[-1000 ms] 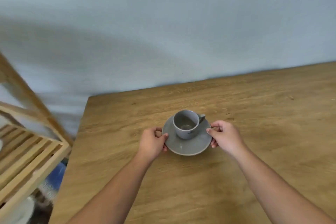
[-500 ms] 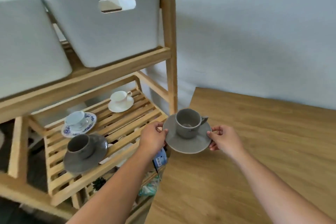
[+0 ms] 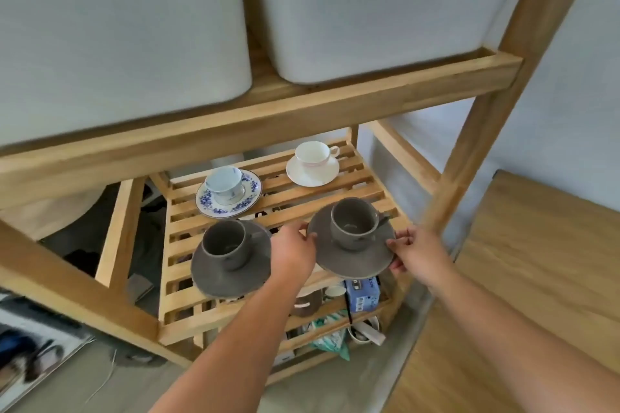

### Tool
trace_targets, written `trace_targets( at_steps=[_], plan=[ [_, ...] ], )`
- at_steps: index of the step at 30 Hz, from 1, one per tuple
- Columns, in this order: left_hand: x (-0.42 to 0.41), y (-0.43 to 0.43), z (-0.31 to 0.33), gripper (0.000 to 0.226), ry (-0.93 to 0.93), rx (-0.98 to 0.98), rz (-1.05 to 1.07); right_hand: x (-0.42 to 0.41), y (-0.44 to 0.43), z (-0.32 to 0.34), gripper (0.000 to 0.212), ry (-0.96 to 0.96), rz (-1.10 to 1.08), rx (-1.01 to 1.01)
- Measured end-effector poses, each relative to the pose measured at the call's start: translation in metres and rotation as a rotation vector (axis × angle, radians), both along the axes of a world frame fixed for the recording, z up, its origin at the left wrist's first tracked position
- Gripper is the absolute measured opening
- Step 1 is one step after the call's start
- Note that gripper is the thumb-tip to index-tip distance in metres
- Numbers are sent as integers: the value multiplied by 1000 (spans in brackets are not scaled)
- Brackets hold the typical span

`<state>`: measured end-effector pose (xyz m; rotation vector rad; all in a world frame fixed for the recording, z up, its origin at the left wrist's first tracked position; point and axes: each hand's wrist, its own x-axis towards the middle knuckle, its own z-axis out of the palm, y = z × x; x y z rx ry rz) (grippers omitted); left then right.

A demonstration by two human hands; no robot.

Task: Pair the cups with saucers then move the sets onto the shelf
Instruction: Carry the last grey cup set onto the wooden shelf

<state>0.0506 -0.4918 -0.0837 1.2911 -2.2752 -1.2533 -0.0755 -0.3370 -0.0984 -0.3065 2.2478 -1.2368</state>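
Note:
A grey cup [image 3: 354,223] stands on a grey saucer [image 3: 355,261] that I hold over the front right part of the slatted wooden shelf [image 3: 174,285]. My left hand [image 3: 295,250] grips the saucer's left rim and my right hand [image 3: 417,253] grips its right rim. To the left, a second grey cup [image 3: 224,245] rests on its grey saucer [image 3: 231,282] on the shelf. Behind it sits a pale blue cup on a blue-patterned saucer [image 3: 229,193]. At the back right is a white cup on a white saucer [image 3: 313,163].
Two white storage bins [image 3: 369,3] fill the tier above, behind a wooden rail [image 3: 268,121]. A slanted wooden post [image 3: 486,131] rises just right of my hands. The wooden table [image 3: 536,278] lies to the right. Below the shelf, a lower tier holds a blue box [image 3: 362,292] and clutter.
I have carried the grey cup and saucer from the table's edge leftward to over the shelf's front right. The view has swung down and left toward the shelf.

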Motion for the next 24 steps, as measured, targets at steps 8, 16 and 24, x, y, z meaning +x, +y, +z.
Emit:
trace_targets(
  at_steps=[8, 16, 24],
  plan=[
    [-26, -20, -25, 28, -10, 56, 199, -27, -40, -15, 12, 51, 26, 74],
    [-34, -27, -35, 27, -34, 58, 232, -33, -52, -24, 17, 106, 35, 105],
    [-37, -28, -31, 26, -67, 36, 203, -32, -55, -27, 17, 160, -12, 122]
  ],
)
